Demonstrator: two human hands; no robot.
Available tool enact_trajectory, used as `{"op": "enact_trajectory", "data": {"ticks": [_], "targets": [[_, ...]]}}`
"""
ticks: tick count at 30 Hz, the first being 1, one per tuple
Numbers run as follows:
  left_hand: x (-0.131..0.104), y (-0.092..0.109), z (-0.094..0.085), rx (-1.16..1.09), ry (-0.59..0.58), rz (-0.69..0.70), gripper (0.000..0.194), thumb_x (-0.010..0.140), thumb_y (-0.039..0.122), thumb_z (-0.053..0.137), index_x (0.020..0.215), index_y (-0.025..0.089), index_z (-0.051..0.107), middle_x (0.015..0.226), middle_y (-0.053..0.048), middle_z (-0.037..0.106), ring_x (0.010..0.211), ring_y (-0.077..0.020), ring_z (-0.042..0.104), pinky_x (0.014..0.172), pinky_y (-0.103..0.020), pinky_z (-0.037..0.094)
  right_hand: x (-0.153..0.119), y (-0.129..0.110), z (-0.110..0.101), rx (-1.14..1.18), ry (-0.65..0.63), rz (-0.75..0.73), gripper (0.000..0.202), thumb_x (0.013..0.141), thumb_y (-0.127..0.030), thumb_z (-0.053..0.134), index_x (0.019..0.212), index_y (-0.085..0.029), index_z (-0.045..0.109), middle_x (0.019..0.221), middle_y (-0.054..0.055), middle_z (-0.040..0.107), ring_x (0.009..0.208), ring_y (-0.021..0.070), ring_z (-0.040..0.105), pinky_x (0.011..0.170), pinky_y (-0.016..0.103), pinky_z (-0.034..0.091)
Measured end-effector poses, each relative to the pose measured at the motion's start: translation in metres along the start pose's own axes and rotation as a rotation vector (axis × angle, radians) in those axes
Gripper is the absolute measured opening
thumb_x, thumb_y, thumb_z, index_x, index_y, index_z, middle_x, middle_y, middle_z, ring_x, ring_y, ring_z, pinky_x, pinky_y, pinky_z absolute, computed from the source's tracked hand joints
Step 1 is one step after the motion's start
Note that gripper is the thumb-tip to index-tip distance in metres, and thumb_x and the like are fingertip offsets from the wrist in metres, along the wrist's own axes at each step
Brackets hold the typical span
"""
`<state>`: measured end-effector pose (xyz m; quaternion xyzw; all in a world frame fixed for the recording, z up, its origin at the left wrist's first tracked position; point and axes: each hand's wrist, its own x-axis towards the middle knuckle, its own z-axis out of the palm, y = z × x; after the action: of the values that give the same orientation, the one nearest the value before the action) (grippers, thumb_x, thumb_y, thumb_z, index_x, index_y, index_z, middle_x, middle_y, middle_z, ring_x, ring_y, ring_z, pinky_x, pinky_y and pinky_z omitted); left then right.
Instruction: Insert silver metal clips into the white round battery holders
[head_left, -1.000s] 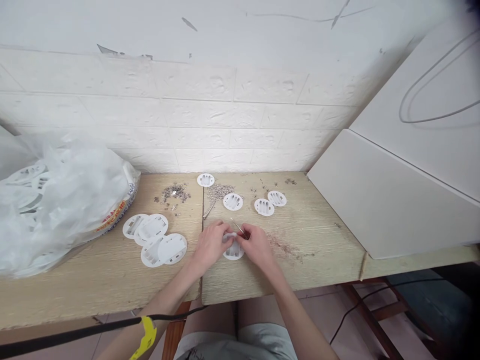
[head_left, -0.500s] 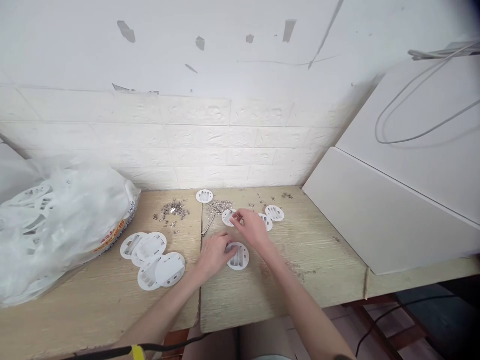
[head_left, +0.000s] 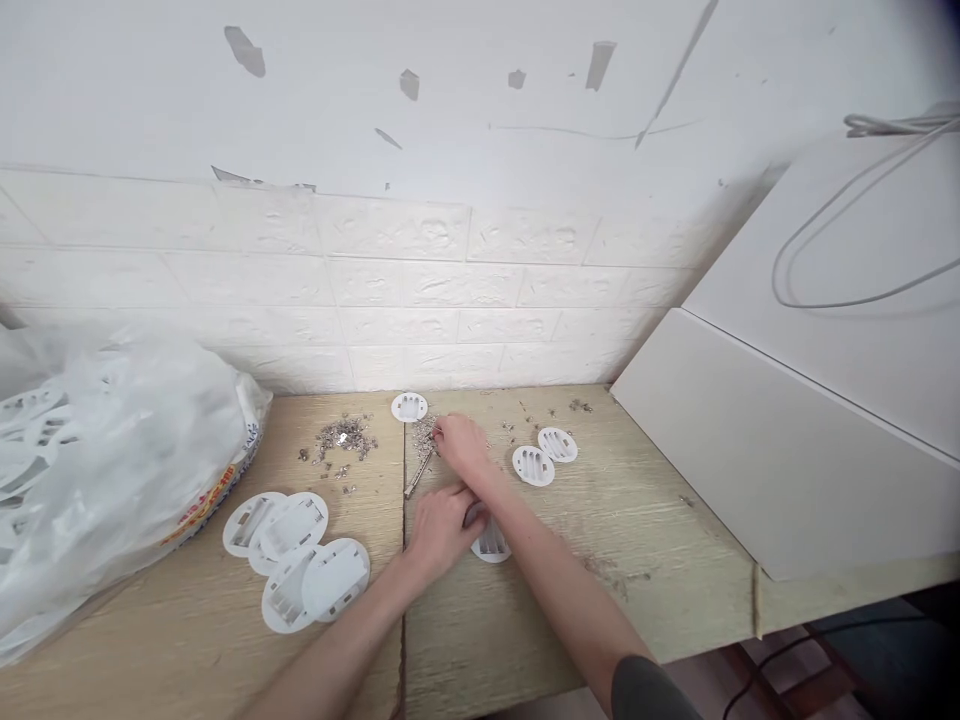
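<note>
My left hand (head_left: 442,525) rests at the upper left edge of a round white plate with slots (head_left: 492,545), its fingers curled and partly hidden behind my right forearm. My right hand (head_left: 460,445) reaches across to the pile of small metal pieces (head_left: 424,437), fingertips pinched together at its right side; what they hold is too small to make out. Beside the pile lie metal tweezers (head_left: 419,474), below my right fingertips. One round white plate (head_left: 409,407) sits behind the pile. Two more (head_left: 533,466) overlap to the right of my right hand.
Overlapping white discs (head_left: 289,530) lie left of the table seam, below another metal heap (head_left: 345,438). A bulging clear plastic bag (head_left: 135,460) fills the far left. A white panel (head_left: 795,450) stands at right; a brick-patterned wall (head_left: 435,285) rises behind.
My right hand has moved left, over the metal pile, and its forearm now crosses near my left hand. The plate that was under its fingertips is no longer distinct there. The view has shifted slightly.
</note>
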<state>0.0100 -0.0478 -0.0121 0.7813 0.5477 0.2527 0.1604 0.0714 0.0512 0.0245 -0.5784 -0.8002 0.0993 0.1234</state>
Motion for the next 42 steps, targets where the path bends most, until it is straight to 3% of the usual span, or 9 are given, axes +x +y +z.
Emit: {"op": "enact_trajectory", "data": {"ticks": [6,11,16,20,22,26,33,37,42], "targets": [[0.004,-0.003,-0.007,-0.111,0.016,-0.035,0.011,0.077,0.022,0.054,0.075,0.019,0.065,0.07,-0.003,0.062,0.063,-0.0167,0.054,0.057,-0.028,0.035,-0.006,0.003,-0.009,0.129,0.103,-0.035,0.02,0.085,-0.018,0.047,0.08,-0.019,0.066,0.087,0.008,0.066,0.076,0.0171,0.059,0.063,0.026,0.038],[0.005,-0.007,-0.011,-0.303,0.067,-0.095,0.017,0.076,0.023,0.057,0.087,0.019,0.068,0.067,0.0,0.057,0.06,-0.0134,0.049,0.058,-0.027,0.037,-0.032,0.026,-0.018,0.619,0.229,-0.088,0.013,0.08,-0.024,0.056,0.081,-0.019,0.068,0.081,0.003,0.067,0.069,0.0133,0.056,0.068,0.026,0.042],[0.009,-0.014,-0.009,-0.622,0.126,-0.237,0.02,0.073,0.033,0.062,0.081,0.016,0.07,0.07,-0.002,0.062,0.06,-0.0122,0.051,0.056,-0.026,0.04,-0.057,0.049,-0.014,1.093,0.183,0.041,0.019,0.072,-0.035,0.063,0.079,-0.017,0.065,0.068,0.001,0.062,0.061,0.0125,0.052,0.056,0.025,0.042],[0.012,-0.016,-0.014,-0.945,0.122,-0.405,0.029,0.069,0.04,0.067,0.081,0.014,0.069,0.076,-0.005,0.068,0.066,-0.0151,0.059,0.061,-0.027,0.046,-0.066,0.049,-0.008,1.351,0.059,0.088,0.025,0.067,-0.04,0.068,0.076,-0.018,0.062,0.059,-0.002,0.055,0.051,0.0096,0.046,0.046,0.022,0.036],[0.012,-0.016,-0.018,-1.039,0.136,-0.449,0.03,0.068,0.041,0.07,0.081,0.014,0.069,0.078,-0.005,0.07,0.07,-0.0159,0.061,0.065,-0.028,0.047,-0.068,0.046,-0.007,1.378,0.038,0.077,0.024,0.067,-0.039,0.069,0.076,-0.018,0.063,0.06,-0.002,0.055,0.051,0.0093,0.045,0.047,0.022,0.036],[0.012,-0.016,-0.019,-1.273,0.121,-0.503,0.03,0.067,0.038,0.073,0.086,0.015,0.07,0.083,-0.006,0.072,0.076,-0.0165,0.064,0.071,-0.029,0.049,-0.071,0.042,-0.004,1.345,0.114,0.068,0.02,0.069,-0.035,0.069,0.076,-0.017,0.064,0.067,0.0,0.058,0.058,0.0102,0.049,0.054,0.023,0.041],[0.013,-0.015,-0.021,-1.536,-0.065,-0.447,0.032,0.07,0.026,0.072,0.1,0.015,0.07,0.101,-0.012,0.07,0.092,-0.0211,0.064,0.081,-0.032,0.049,-0.069,0.049,-0.008,1.325,0.179,0.118,0.027,0.068,-0.035,0.069,0.088,-0.017,0.068,0.072,0.002,0.063,0.063,0.013,0.053,0.058,0.026,0.044],[0.012,-0.012,-0.023,-1.579,-0.028,-0.465,0.031,0.072,0.024,0.071,0.101,0.013,0.07,0.103,-0.012,0.07,0.096,-0.02,0.063,0.086,-0.029,0.047,-0.069,0.054,-0.013,1.251,0.194,0.092,0.023,0.069,-0.034,0.067,0.083,-0.017,0.07,0.075,0.003,0.066,0.064,0.0136,0.053,0.058,0.026,0.043],[0.011,-0.009,-0.026,-1.611,0.124,-0.52,0.025,0.07,0.023,0.073,0.094,0.015,0.069,0.093,-0.006,0.071,0.083,-0.0138,0.064,0.08,-0.025,0.049,-0.071,0.054,-0.017,1.198,0.128,0.001,0.015,0.07,-0.031,0.066,0.076,-0.017,0.068,0.07,0.002,0.063,0.065,0.0138,0.054,0.057,0.024,0.041]]}}
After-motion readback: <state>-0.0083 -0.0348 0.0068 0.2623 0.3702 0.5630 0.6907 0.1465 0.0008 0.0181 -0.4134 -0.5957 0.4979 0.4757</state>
